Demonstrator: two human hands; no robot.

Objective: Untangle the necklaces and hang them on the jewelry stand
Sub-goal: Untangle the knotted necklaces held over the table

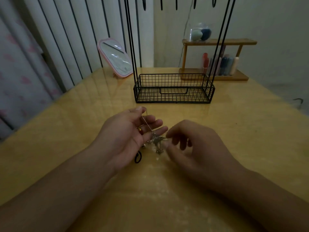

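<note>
A knot of silver necklaces (156,142) hangs between my hands just above the yellow table (234,131). My left hand (130,136) is palm-up; a thin silver chain (146,122) runs from its thumb and forefinger down across the fingers to the knot. A red and gold bead (140,129) lies against its fingers. A black cord loop (138,157) droops below that hand onto the table. My right hand (189,144) pinches the right side of the knot with curled fingertips. The black wire jewelry stand (173,88) rises behind, its hooks (177,4) empty at the top edge.
A pink-framed mirror (115,58) leans at the back left. A wooden shelf (217,61) at the back right carries a clear jar of sponges (199,33) and several upright tubes. Striped curtains hang along the left.
</note>
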